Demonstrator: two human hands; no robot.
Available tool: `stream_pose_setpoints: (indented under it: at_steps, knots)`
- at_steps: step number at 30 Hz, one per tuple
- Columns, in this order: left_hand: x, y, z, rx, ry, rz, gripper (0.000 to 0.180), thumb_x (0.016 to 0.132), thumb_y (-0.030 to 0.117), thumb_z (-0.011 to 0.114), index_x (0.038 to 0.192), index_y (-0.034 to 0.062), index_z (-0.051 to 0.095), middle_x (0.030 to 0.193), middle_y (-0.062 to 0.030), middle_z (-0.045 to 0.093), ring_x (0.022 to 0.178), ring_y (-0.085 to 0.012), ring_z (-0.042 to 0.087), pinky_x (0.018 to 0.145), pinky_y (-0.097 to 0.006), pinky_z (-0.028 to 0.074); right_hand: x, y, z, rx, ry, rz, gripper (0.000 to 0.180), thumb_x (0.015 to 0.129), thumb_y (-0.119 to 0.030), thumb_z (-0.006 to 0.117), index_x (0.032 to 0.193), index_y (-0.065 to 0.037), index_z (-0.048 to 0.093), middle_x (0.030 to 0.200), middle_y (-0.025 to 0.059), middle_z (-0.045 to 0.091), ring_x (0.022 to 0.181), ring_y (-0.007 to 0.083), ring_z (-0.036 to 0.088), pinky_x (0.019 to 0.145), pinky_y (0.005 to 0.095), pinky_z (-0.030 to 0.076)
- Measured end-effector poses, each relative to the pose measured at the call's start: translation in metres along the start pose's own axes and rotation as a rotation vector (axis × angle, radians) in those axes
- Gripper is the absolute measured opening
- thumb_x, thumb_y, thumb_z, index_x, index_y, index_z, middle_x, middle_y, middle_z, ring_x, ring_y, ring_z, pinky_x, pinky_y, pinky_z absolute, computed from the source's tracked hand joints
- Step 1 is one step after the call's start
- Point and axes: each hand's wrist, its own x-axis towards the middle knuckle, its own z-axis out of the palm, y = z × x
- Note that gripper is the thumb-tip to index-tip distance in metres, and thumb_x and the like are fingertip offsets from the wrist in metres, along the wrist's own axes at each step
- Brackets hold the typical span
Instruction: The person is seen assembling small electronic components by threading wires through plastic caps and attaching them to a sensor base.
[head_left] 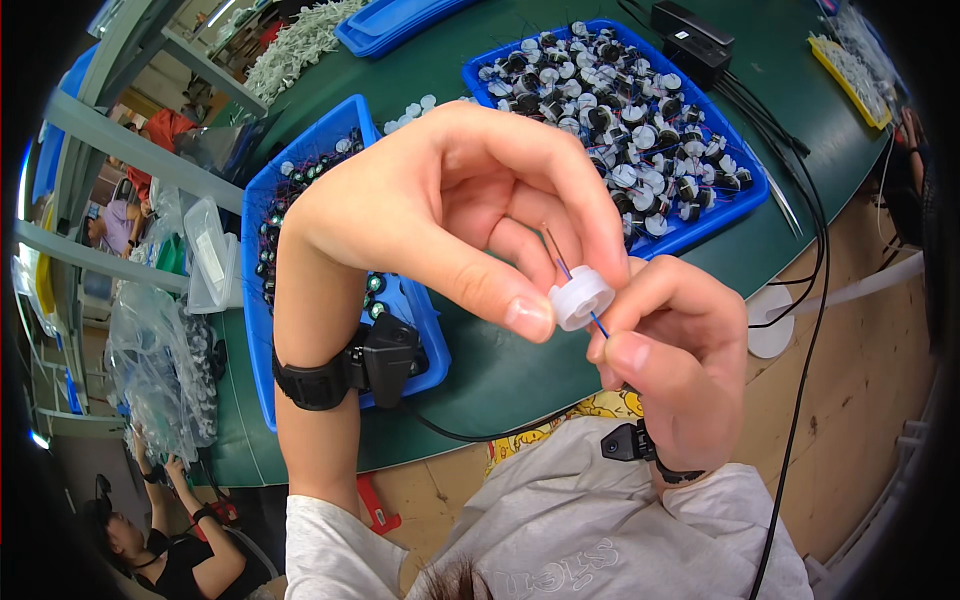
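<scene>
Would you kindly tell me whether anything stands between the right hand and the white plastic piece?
Nothing visible does: the right hand is close beside the white plastic piece, its fingers at the blue wire emerging from it.

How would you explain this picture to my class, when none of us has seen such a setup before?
There is no robot here: a person works with two bare hands. The single picture comes from a wide fisheye camera worn on the head, looking down, so straight edges bend. Each wrist wears a black strapped device.

The left hand holds a small, round, whitish plastic piece between thumb and index finger. The right hand pinches a thin blue wire emerging from it.

On the dark green tabletop stand a blue plastic tray of white-and-black wired parts and, partly hidden behind the left arm, a blue plastic tray of small dark round parts.
</scene>
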Motion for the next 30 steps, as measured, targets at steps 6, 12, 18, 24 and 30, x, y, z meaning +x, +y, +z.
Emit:
stream_pose_setpoints:
  at_steps: [6,12,18,24,30]
  knots:
    - [0.002,-0.001,-0.001,-0.004,-0.016,0.009,0.036,0.061,-0.004,0.075,0.092,-0.0051,0.056,0.092,-0.0196,0.054,0.076,-0.0190,0.058,0.064,-0.025,0.052,0.002,0.000,0.000,0.008,0.003,0.001,0.014,0.070,-0.013,0.057,0.070,-0.001,0.052,0.066,0.0078,0.055,0.054,0.0085,0.047,0.050,0.0207,0.036]
    - [0.002,0.002,0.000,0.001,0.033,-0.001,0.036,0.060,-0.006,0.075,0.091,-0.0050,0.056,0.092,-0.0171,0.052,0.080,-0.0189,0.056,0.066,-0.026,0.051,0.003,0.003,-0.004,-0.111,0.017,-0.155,0.003,0.072,0.001,0.059,0.074,0.002,0.057,0.070,0.0041,0.056,0.062,0.0083,0.047,0.059,0.0216,0.037]
    - [0.003,0.004,0.002,-0.002,0.088,-0.007,0.035,0.060,-0.007,0.074,0.090,-0.0055,0.056,0.091,-0.0154,0.051,0.081,-0.0185,0.055,0.068,-0.026,0.051,0.013,0.010,-0.004,-0.548,0.240,-0.674,0.012,0.063,0.005,0.062,0.074,0.000,0.059,0.065,0.0061,0.056,0.058,0.0146,0.050,0.052,0.0237,0.037]
    - [0.001,0.005,0.003,-0.056,0.136,-0.007,0.034,0.062,-0.009,0.071,0.091,-0.0064,0.054,0.092,-0.0155,0.051,0.081,-0.0182,0.056,0.069,-0.026,0.051,0.016,0.006,-0.003,-0.586,0.262,-0.740,0.017,0.061,0.006,0.065,0.076,0.000,0.060,0.066,0.0065,0.057,0.057,0.0162,0.050,0.052,0.0250,0.037]
    - [0.002,0.005,0.002,-0.042,0.124,-0.006,0.035,0.061,-0.009,0.071,0.091,-0.0050,0.054,0.094,-0.0154,0.051,0.082,-0.0179,0.056,0.070,-0.027,0.052,0.020,0.003,-0.004,-0.661,0.254,-0.818,0.018,0.061,0.006,0.066,0.077,-0.001,0.059,0.067,0.0059,0.057,0.057,0.0175,0.049,0.051,0.0259,0.036]
